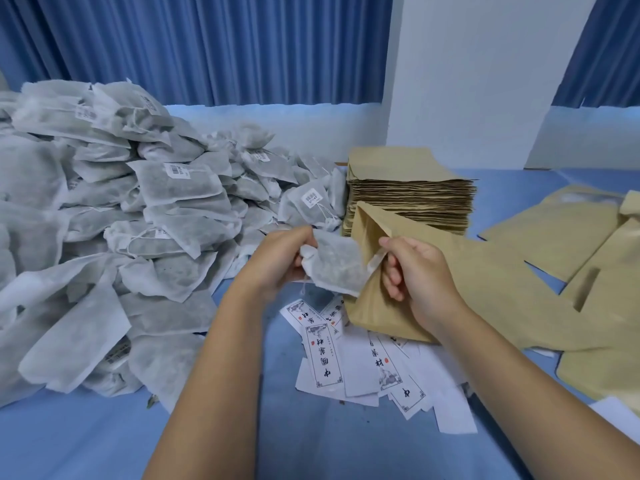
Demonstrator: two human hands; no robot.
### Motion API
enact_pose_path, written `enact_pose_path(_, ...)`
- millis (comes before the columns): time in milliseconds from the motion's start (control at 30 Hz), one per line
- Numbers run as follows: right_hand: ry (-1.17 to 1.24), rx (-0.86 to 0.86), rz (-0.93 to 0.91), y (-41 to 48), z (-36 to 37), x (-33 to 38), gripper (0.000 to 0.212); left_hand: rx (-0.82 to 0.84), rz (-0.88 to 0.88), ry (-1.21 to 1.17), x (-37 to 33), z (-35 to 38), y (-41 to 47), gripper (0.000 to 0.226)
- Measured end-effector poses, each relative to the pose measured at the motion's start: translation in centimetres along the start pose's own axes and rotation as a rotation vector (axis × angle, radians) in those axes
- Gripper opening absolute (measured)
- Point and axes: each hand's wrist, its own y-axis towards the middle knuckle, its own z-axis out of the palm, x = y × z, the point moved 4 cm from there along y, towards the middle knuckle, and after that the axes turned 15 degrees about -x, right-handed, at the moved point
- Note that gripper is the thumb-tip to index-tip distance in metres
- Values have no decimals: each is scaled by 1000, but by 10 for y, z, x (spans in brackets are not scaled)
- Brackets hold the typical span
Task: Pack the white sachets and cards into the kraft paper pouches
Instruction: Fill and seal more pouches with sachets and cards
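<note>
The left grip (277,261) pinches one white sachet (334,266) by its end and pokes the other end at the mouth of a kraft pouch (485,292). The right grip (419,275) curls round the pouch's edge and holds the mouth wide. The sachet is only at the mouth, and most of it is outside. It could catch on the paper lip and bunch up, or the mouth could flop shut if the right grip slips. Its string hangs below the left grip and might snag. Just under both grips lie the cards (329,355) on the blue surface (86,445). Left of the left grip sits a big heap of sachets (138,202). Beyond the right grip is a stack of empty pouches (412,188) — near enough to bump.
</note>
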Motion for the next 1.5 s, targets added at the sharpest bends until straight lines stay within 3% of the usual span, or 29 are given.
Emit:
enact_pose_path(133, 24, 44, 5, -4, 0, 4, 40, 91, 11, -14, 0, 18, -8, 36)
enact_pose_path(233, 27, 110, 13, -9, 5, 2, 45, 142, 91, 159, 5, 36, -14, 23)
enact_pose_path(333, 26, 146, 19, -13, 6, 2, 49, 262, 90, 216, 10, 53, -26, 32)
enact_pose_path(533, 48, 203, 16, -19, 4, 10, 51, 288, 126, 324, 13, 64, -36, 29)
enact_pose_path(667, 10, 327, -16, -34, 15, 17, 52, 309, 172, 418, 13, 67, -41, 42)
enact_pose_path(800, -57, 428, -49, -48, 26, 22, 45, 429, 41, 447, 18, 68, -55, 70)
enact_pose_path(900, -88, 369, -58, -48, 30, 18, 50, 417, -33, 466, 27, 64, -50, 79)
enact_pose_path(967, -130, 304, -94, -44, 30, 15, 47, 423, -56, 453, 22, 59, -45, 67)
enact_pose_path(1133, -209, 208, -182, -34, 31, 5, 46, 269, -80, 252, 5, 31, -24, 28)
enact_pose_path(1267, -238, 180, -254, -32, 45, -6, 45, -16, -117, 193, 6, 11, -7, 10)
enact_pose_path(1500, -288, 169, -330, -29, 56, -27, 41, -516, -19, 64, 5, -13, -4, 25)
